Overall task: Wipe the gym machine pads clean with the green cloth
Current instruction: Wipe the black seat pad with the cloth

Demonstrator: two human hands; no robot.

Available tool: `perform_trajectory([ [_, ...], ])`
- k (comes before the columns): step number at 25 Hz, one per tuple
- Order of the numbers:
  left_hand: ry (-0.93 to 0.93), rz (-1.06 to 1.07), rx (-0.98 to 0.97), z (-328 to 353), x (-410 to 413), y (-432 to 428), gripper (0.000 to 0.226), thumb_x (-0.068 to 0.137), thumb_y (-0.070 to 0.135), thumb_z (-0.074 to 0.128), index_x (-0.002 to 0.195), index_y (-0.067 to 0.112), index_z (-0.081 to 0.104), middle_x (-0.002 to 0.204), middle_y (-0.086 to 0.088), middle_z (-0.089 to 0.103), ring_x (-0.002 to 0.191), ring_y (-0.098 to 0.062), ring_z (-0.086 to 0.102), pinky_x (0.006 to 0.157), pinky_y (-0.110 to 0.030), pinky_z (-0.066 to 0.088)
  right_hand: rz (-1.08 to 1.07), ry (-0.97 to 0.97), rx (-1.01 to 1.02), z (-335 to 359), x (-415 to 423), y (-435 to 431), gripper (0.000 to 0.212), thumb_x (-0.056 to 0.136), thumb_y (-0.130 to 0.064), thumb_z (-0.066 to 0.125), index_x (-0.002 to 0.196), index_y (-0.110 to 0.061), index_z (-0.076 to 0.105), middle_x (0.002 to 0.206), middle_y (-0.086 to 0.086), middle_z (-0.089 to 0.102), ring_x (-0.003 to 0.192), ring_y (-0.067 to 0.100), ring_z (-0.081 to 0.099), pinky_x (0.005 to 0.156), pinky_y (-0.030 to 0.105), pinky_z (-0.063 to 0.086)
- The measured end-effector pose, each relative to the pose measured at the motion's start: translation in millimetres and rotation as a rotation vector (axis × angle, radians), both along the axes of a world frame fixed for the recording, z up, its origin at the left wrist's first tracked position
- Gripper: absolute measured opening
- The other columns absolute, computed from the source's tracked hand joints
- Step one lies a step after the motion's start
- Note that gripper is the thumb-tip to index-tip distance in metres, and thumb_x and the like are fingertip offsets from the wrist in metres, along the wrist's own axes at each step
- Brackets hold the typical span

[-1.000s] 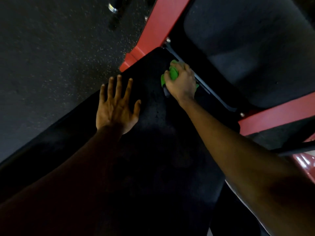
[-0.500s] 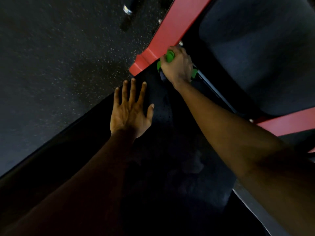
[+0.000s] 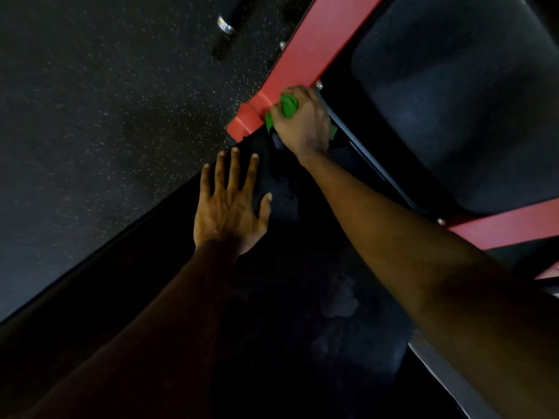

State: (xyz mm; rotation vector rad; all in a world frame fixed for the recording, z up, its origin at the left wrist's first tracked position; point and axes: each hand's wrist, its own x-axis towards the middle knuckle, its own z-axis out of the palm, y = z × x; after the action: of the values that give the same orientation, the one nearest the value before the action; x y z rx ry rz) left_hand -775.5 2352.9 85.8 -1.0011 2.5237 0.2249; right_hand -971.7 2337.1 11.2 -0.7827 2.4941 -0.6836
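Note:
A long black machine pad [image 3: 302,282] runs from the bottom of the view up toward the centre. My right hand [image 3: 304,125] grips a bunched green cloth [image 3: 288,106] at the pad's far end, right against the red frame bar [image 3: 305,52]. Most of the cloth is hidden under the fist. My left hand [image 3: 231,207] lies flat on the pad with its fingers spread, a little nearer to me and to the left of the cloth. A second dark pad [image 3: 459,95] sits beyond the frame at the upper right.
Dark speckled rubber floor [image 3: 106,116] fills the left side. A second red frame bar [image 3: 508,225] crosses at the right. A chrome-tipped black bar [image 3: 225,25] lies on the floor near the top. A grey edge [image 3: 447,376] runs along the pad's lower right.
My right hand has slid the cloth along the pad's far end, up and left to the red frame's corner. My left hand stays flat on the pad.

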Motion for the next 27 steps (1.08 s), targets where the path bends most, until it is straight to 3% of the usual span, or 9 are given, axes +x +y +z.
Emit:
perform_trajectory([
  [3,0.001,0.001,0.011,0.9,-0.7,0.8,0.074,0.099,0.058,0.022,0.160,0.019,0.007,0.166,-0.016,0.008,0.152,-0.035,0.008,0.123,-0.053,0.009,-0.008,-0.029,-0.011,-2.1,-6.5,9.8,0.041,0.079,-0.044,0.059,0.117,-0.031,0.069,0.125,-0.008,0.064,0.113,0.018,0.060,0.087,0.031,0.051],
  [6,0.020,0.003,0.015,0.8,0.7,-0.6,0.074,0.099,0.058,0.022,0.160,0.018,0.005,0.166,-0.016,0.007,0.153,-0.035,0.007,0.123,-0.053,0.008,-0.148,-0.017,0.020,-4.6,-6.5,41.3,0.050,0.080,-0.050,0.056,0.126,-0.035,0.065,0.132,-0.006,0.061,0.119,0.020,0.059,0.091,0.034,0.051],
  [9,0.040,0.008,0.020,1.3,1.4,-0.2,0.074,0.099,0.057,0.023,0.160,0.018,0.006,0.166,-0.017,0.009,0.152,-0.036,0.008,0.123,-0.053,0.009,-0.231,-0.040,0.092,-2.5,-8.7,33.8,0.041,0.081,-0.046,0.058,0.117,-0.030,0.069,0.125,0.000,0.063,0.114,0.025,0.061,0.088,0.034,0.051],
  [12,0.028,0.002,0.022,0.0,0.2,0.2,0.075,0.099,0.057,0.023,0.160,0.018,0.005,0.166,-0.017,0.008,0.152,-0.036,0.008,0.123,-0.053,0.009,-0.088,-0.028,0.105,4.0,-10.2,0.5,0.031,0.082,-0.041,0.062,0.107,-0.025,0.072,0.118,0.000,0.066,0.109,0.026,0.063,0.081,0.029,0.046],
  [16,0.024,-0.006,0.010,-0.2,1.4,-0.2,0.075,0.099,0.058,0.023,0.160,0.018,0.006,0.165,-0.017,0.009,0.152,-0.036,0.010,0.123,-0.053,0.011,0.197,-0.099,0.006,8.1,-23.3,8.9,0.040,0.077,-0.040,0.062,0.114,-0.030,0.072,0.125,-0.007,0.066,0.112,0.017,0.063,0.093,0.027,0.050],
  [18,0.030,-0.005,0.003,0.1,2.2,-0.7,0.075,0.099,0.057,0.025,0.160,0.018,0.007,0.165,-0.018,0.011,0.152,-0.036,0.011,0.122,-0.053,0.012,0.080,-0.121,0.009,2.2,-33.1,28.8,0.041,0.078,-0.040,0.063,0.118,-0.034,0.071,0.128,-0.009,0.064,0.114,0.014,0.062,0.095,0.023,0.048],
  [22,0.027,-0.002,0.000,-0.1,1.5,-0.2,0.075,0.099,0.058,0.025,0.160,0.018,0.008,0.165,-0.017,0.012,0.152,-0.036,0.011,0.123,-0.053,0.012,-0.196,-0.037,0.118,-5.3,-28.9,23.1,0.035,0.082,-0.042,0.064,0.114,-0.031,0.072,0.122,-0.001,0.065,0.110,0.024,0.064,0.083,0.027,0.046],
  [24,0.022,-0.004,0.008,-0.7,1.1,0.2,0.075,0.098,0.058,0.025,0.160,0.018,0.009,0.165,-0.017,0.013,0.152,-0.036,0.011,0.122,-0.053,0.012,-0.106,-0.017,0.090,0.6,-17.7,13.0,0.033,0.082,-0.040,0.064,0.111,-0.028,0.072,0.121,-0.001,0.065,0.108,0.023,0.064,0.081,0.026,0.044],
  [27,0.023,0.001,-0.001,-0.2,1.0,-0.2,0.075,0.098,0.058,0.027,0.160,0.017,0.011,0.164,-0.018,0.014,0.151,-0.036,0.012,0.122,-0.053,0.013,0.146,-0.098,-0.062,16.0,-0.6,38.1,0.044,0.077,-0.040,0.059,0.117,-0.028,0.072,0.129,-0.007,0.065,0.120,0.015,0.060,0.097,0.025,0.047],
])
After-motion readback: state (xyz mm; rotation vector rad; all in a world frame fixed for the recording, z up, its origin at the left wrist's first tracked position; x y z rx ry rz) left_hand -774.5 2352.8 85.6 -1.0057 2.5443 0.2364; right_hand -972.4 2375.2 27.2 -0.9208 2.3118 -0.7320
